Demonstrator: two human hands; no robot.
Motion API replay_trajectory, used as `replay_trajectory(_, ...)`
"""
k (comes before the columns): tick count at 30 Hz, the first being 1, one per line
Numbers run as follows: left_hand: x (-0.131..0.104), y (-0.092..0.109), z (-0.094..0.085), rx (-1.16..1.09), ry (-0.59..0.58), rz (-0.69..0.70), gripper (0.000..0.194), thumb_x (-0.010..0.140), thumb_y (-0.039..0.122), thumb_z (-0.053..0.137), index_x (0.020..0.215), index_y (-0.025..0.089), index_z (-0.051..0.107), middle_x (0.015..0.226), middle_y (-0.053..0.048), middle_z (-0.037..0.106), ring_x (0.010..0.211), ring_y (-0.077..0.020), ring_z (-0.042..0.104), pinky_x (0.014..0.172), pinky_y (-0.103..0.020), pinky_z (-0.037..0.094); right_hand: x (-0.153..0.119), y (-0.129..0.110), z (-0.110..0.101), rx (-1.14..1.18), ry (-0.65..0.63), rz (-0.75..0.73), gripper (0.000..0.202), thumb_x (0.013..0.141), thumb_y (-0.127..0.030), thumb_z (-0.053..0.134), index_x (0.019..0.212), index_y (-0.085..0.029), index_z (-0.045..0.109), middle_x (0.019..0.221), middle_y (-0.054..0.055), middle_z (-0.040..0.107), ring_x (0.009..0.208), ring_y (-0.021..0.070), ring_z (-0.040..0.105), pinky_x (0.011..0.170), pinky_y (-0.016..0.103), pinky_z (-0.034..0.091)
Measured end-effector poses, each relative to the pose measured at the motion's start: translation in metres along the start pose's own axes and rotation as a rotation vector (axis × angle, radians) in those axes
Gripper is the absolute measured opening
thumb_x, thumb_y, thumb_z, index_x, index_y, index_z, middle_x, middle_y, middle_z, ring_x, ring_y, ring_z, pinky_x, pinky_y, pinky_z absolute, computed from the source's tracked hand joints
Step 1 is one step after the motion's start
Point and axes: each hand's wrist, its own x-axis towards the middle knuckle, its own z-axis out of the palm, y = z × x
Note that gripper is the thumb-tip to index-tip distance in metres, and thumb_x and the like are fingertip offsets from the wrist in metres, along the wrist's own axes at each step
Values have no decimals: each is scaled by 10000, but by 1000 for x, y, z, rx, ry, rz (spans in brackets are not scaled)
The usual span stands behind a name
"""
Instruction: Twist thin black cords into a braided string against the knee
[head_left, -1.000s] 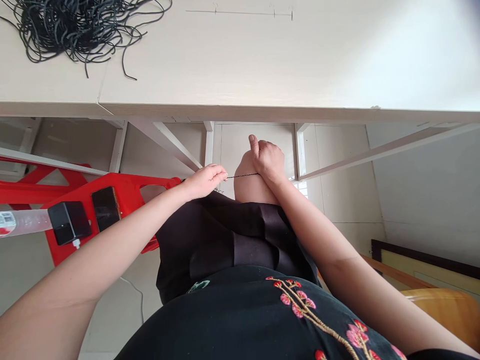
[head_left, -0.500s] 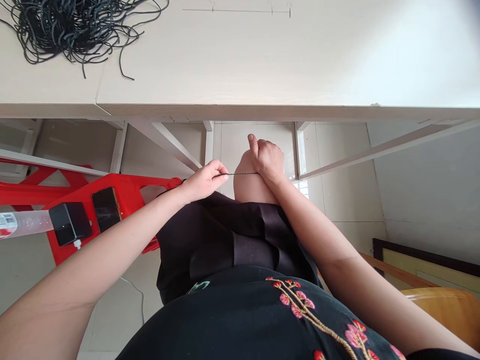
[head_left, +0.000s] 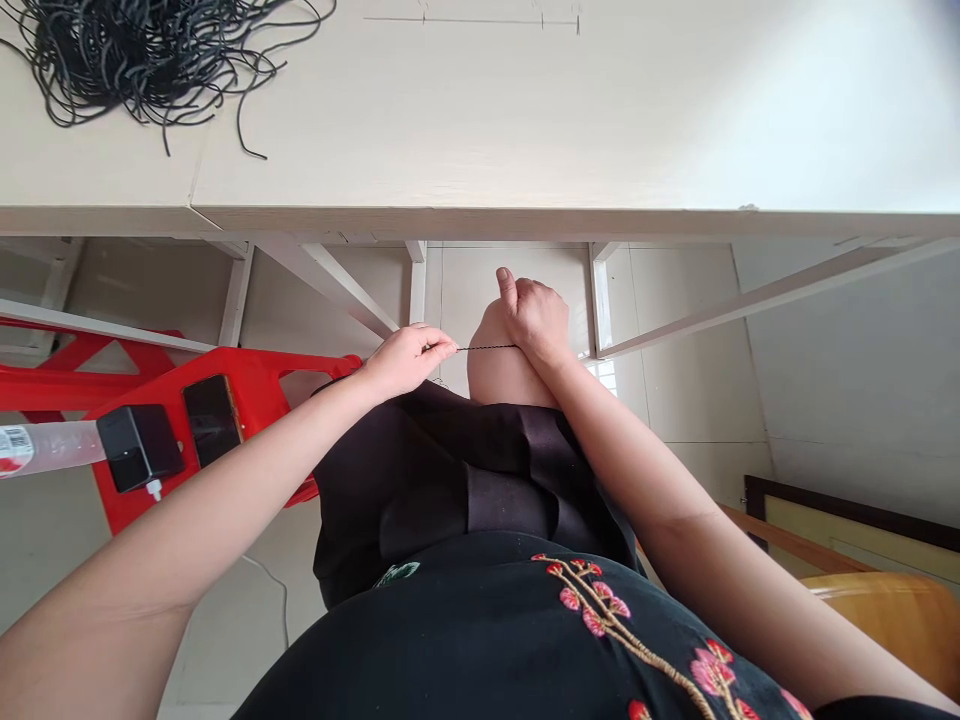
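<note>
A thin dark twisted cord point(head_left: 487, 347) stretches level and taut across my bare knee point(head_left: 491, 375). My left hand point(head_left: 412, 357) pinches its left end between thumb and fingertips, over the dark skirt's edge. At the other end the cord disappears under the heel of my right hand point(head_left: 536, 318). That hand lies palm down over the knee, its thumb sticking up and apart, the fingers bending over the far side and partly hidden. On the table at upper left lies a tangled heap of black cords point(head_left: 150, 60), a few loose ends trailing out.
The pale table point(head_left: 480, 150) spans the view ahead, with pencil marks point(head_left: 472, 20) on it. At left a red plastic stool point(head_left: 259, 375) carries a phone point(head_left: 212, 418) and a black box point(head_left: 139, 447); a bottle point(head_left: 60, 447) lies beside the box. A wooden chair point(head_left: 892, 620) is at lower right.
My left hand has turned a little, its fingers rolling over the cord so that less of it shows at the fingertips. The right hand stays in place on the knee.
</note>
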Motion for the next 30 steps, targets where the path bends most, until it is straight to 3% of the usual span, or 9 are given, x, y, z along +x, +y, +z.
replay_trajectory(5,-2,-3,0,-57,29,100,201,823,329,492,923,190,596,820,-17,619,716,-127,556,665,-261,444,0,0,1,-22,-14,-10,686,907,-574,68,647,-176,563,674,74,575,633,166,526,582,282,332)
replay_trajectory(11,-4,-13,-1,197,76,366,113,788,282,559,775,188,619,784,-9,582,680,-111,541,645,-240,428,0,-1,-2,-14,-42,-3,696,906,-575,57,665,-171,571,684,80,575,659,179,544,597,289,344)
replay_trajectory(14,-4,-17,0,248,106,429,140,816,270,520,776,184,622,774,-11,563,659,-108,530,628,-241,421,0,-2,-2,-17,-50,2,700,904,-576,50,673,-174,574,692,80,579,671,181,548,602,290,346)
replay_trajectory(18,-1,-15,2,264,143,357,223,851,293,443,783,181,623,824,-29,545,726,-129,544,664,-260,437,0,-2,-2,-14,-42,5,702,904,-577,50,670,-174,575,688,77,581,664,180,547,598,289,346)
replay_trajectory(23,1,-10,3,108,48,158,242,857,309,419,829,186,626,846,-34,584,789,-146,567,755,-294,452,0,-2,-1,-8,-14,0,688,907,-577,80,654,-170,575,677,77,588,636,171,536,578,281,332)
replay_trajectory(27,-2,-4,2,-113,13,41,218,862,339,416,963,207,557,719,4,563,682,-125,559,696,-289,454,0,-1,0,-17,3,-6,677,911,-569,92,636,-175,568,659,69,589,616,167,532,558,277,316)
replay_trajectory(30,-4,0,0,-182,13,64,226,864,391,405,843,198,520,648,19,493,601,-108,504,598,-260,427,0,-1,-1,-19,9,-16,678,909,-575,87,622,-179,557,658,65,591,618,169,538,550,278,312)
